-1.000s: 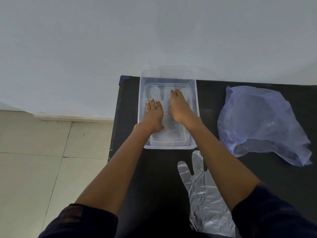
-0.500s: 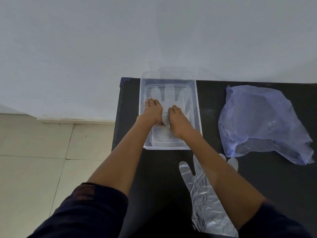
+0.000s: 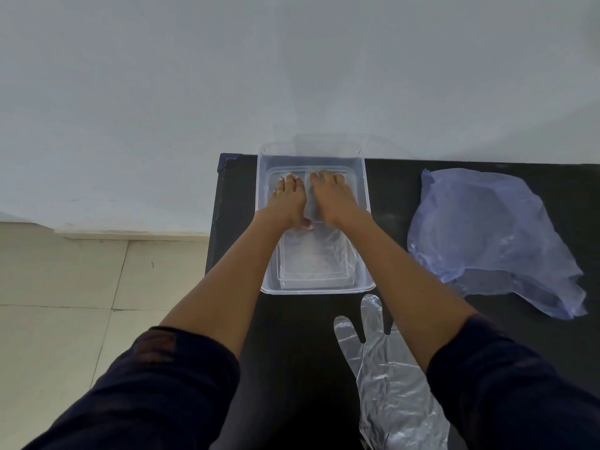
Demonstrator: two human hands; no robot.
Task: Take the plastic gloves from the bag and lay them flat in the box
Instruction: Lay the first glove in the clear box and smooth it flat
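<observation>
Both flat, unclenched hands, left hand (image 3: 289, 203) and right hand (image 3: 331, 199), have been slid from mid-box to the far end of the clear plastic box (image 3: 363, 248), pressing the glove inside (image 3: 311, 251) smooth, so the second glove (image 3: 389, 384) on the bench (image 3: 292, 352) seems next.

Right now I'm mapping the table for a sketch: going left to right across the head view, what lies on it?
Clear box with left hand then right hand pressed inside → blue bag.

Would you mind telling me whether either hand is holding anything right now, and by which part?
Nothing is gripped. The left hand and right hand lie open, palms down, on the plastic glove inside the clear box.
</observation>
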